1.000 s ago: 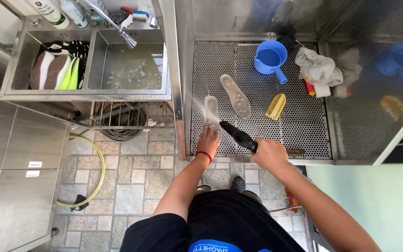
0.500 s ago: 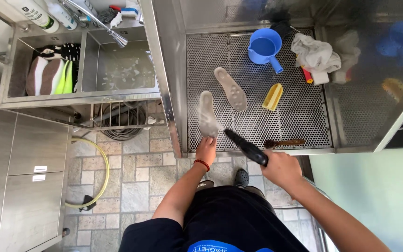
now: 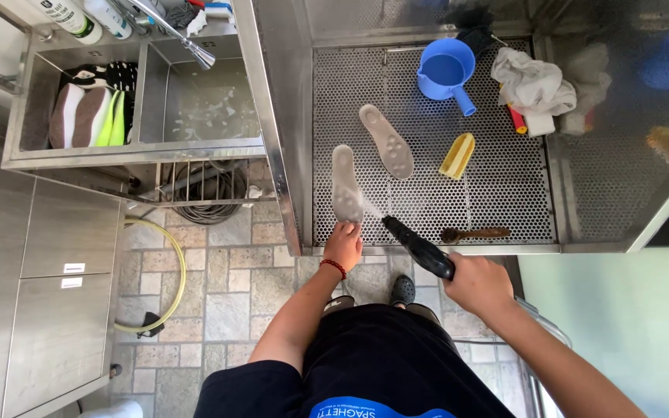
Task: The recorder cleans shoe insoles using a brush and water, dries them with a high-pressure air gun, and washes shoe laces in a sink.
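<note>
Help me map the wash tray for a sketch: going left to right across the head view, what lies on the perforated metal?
Held insole → loose insole → yellow brush → white rag

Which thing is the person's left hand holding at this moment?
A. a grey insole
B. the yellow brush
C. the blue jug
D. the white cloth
A: the left hand grips the near end of a grey insole on the perforated tray, while the right hand aims a black spray gun at it.
</note>
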